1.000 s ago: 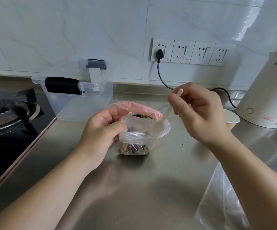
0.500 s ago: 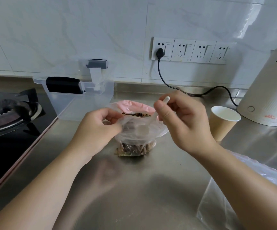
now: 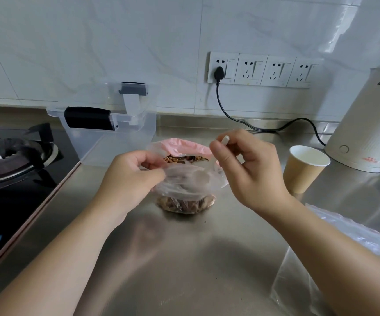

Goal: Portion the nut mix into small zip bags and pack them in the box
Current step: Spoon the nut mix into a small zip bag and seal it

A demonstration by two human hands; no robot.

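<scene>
A small clear zip bag [image 3: 185, 190] stands on the steel counter with brown nut mix in its bottom. My left hand [image 3: 130, 179] pinches the bag's left rim and holds its mouth wide. My right hand [image 3: 248, 167] grips a white plastic spoon [image 3: 225, 140]; the spoon's bowl sits inside the bag's mouth. Just behind stands the pink-rimmed source bag of nut mix [image 3: 184, 149], open at the top. The clear plastic box [image 3: 111, 133] with black handles stands at the back left, open, its lid leaning against the wall.
A paper cup [image 3: 304, 167] stands right of my right hand, a cream kettle [image 3: 366, 124] behind it with its cord plugged into the wall sockets. A gas hob [image 3: 13, 160] fills the left. Empty clear bags [image 3: 344, 258] lie at the lower right.
My right hand has brought the spoon left and down into the small bag's mouth. The paper cup, earlier hidden behind that hand, is now fully in view.
</scene>
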